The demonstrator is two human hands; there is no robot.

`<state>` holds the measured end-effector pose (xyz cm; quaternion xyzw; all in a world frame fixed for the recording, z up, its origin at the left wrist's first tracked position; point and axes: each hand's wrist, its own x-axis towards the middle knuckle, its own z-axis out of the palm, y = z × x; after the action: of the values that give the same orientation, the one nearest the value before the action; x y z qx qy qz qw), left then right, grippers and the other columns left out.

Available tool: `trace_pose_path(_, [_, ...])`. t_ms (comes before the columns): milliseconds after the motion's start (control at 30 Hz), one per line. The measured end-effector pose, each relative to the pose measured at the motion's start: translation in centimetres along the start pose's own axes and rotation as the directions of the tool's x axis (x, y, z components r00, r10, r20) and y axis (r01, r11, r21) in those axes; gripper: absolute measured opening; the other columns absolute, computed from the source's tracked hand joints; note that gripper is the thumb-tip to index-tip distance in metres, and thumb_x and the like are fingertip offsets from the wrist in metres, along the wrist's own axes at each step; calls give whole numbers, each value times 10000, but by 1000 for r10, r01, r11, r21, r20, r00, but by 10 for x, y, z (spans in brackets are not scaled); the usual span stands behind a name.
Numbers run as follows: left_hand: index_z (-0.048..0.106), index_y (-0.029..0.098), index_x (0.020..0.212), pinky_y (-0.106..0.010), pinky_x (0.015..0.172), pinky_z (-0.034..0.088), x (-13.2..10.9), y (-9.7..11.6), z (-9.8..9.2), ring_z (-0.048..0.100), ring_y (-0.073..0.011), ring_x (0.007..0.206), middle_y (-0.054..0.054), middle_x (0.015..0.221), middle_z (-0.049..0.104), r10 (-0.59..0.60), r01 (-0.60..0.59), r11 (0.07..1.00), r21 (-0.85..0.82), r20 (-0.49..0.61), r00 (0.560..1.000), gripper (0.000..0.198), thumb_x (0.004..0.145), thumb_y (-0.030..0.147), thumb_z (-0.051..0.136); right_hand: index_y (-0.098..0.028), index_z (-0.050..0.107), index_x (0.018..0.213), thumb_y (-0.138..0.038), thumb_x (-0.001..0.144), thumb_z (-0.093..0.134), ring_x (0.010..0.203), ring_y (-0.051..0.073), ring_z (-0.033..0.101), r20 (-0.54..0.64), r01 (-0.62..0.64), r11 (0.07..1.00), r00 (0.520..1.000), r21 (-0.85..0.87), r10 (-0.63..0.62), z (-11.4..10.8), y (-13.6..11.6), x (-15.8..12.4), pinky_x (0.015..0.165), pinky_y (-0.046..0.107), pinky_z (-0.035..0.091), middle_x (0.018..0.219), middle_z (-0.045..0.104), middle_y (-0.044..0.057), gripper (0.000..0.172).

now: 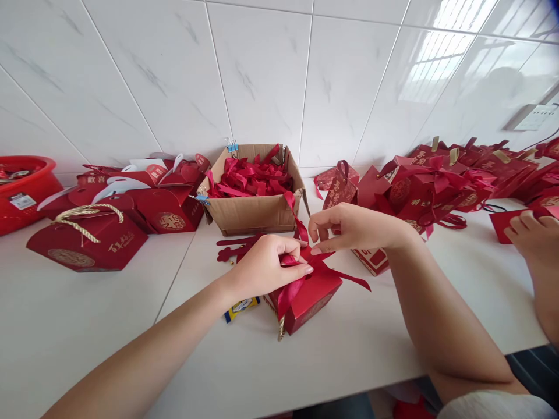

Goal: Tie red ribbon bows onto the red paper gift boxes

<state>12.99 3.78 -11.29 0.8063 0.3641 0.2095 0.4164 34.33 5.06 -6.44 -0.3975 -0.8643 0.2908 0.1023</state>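
A small red gift box (314, 299) sits on the white table in front of me, with a piece of gold rope at its lower left. Over its top, my left hand (273, 265) pinches a dark red satin ribbon (292, 297); one loop hangs down the near side. A ribbon tail (353, 280) sticks out to the right. My right hand (338, 227) hovers at the back of the box top, fingers curled, with a gap between thumb and forefinger. Its thumb is close to the ribbon; whether it touches I cannot tell.
Behind the box stands an open cardboard box (253, 215) of cut ribbons. Red gift boxes (100, 241) stand left, near a red basket (26, 203). More boxes (419, 192) crowd the right. A blue-yellow packet (241, 308) lies close by. Another person's hand (535, 238) is far right.
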Motion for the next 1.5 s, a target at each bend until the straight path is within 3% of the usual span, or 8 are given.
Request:
trace_pose_path(300, [388,203,612,-316,814,469,-3,1,-2,610,-231,989,-8,716,628,30,-30,999,14,-4,1000,332,787,334,638,-196,632,856,-362,811,624,585,85,454,8,89,996,996,-5,-89,0,-8,-4,555,226,320,705,580,-29,172])
trace_pose_path(467, [498,257,1117,-321,828,467,-13,10,-28,569,-201,1016,-43,1128,594,-26,34,995,95,-87,996,364,824,458,579,-205,648,947,-357,824,606,531,81,425,34,113,994,993,-1,-113,1,-15,-11,503,223,314,678,562,-29,200])
trace_pose_path(567, [545,241,1018,-298,697,455,-28,5,-42,586,-192,837,-30,940,622,-197,218,945,243,-111,974,330,899,509,396,-205,651,968,-399,850,575,538,87,451,10,97,995,995,-15,-97,-1,-15,-15,495,225,329,700,589,-17,239])
trace_pose_path(767, [582,208,838,-289,628,409,-64,-34,-30,595,-247,816,-64,919,617,-383,318,742,591,-17,924,180,746,363,582,-229,654,1001,-399,883,528,501,98,428,2,53,996,999,-76,-53,-3,-11,-19,485,234,327,599,546,-32,242])
trace_pose_path(933, [543,198,800,-294,648,440,-69,-50,-24,605,-225,782,-42,858,633,-380,385,813,436,-104,919,181,757,363,603,-229,659,980,-370,868,550,692,144,560,-43,84,993,995,-82,-88,-4,-13,-20,606,264,417,861,647,26,211])
trace_pose_path(1167, [602,170,792,-300,655,510,-40,12,-54,653,-192,719,-38,792,695,-193,212,977,31,-295,936,271,704,396,724,-193,655,970,-421,860,577,822,172,568,-394,182,983,905,12,-163,6,-24,-10,697,282,440,935,643,57,264])
trace_pose_path(1333, [680,210,858,-271,591,510,-27,62,-49,630,-165,682,-10,780,687,3,35,988,149,-249,969,210,773,402,674,-164,618,934,-468,860,577,687,120,504,-396,251,907,912,340,-104,19,-37,-2,603,243,407,837,600,34,315])
trace_pose_path(1500, [607,230,972,-240,660,526,-26,67,-33,640,-149,790,4,911,670,148,-96,984,149,-396,906,223,795,346,677,-164,567,843,-523,891,500,633,110,449,-350,233,840,935,491,-55,22,-41,-3,543,231,364,714,520,14,368])
